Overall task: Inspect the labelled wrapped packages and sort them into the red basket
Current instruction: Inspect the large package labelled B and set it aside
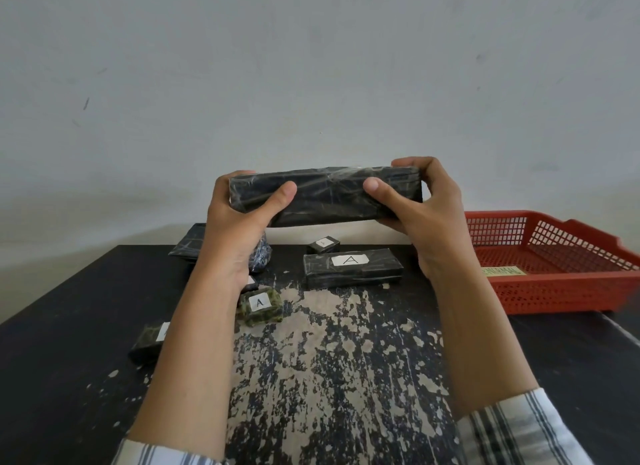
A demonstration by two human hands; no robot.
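Note:
I hold a long black wrapped package [329, 196] up in front of me, level, above the table. My left hand [239, 218] grips its left end and my right hand [422, 208] grips its right end, thumbs on the near face. No label shows on the side facing me. The red basket [554, 284] stands at the right on the table, with a label on its near wall; what I see of its inside is bare.
On the worn black table [329, 378] lie a long package labelled A [351, 267], a small labelled box [323, 244], a greenish package labelled A [260, 306], another package [147, 341] by my left forearm, a flat package [190, 244] and a round bundle [260, 255]. A wall stands behind.

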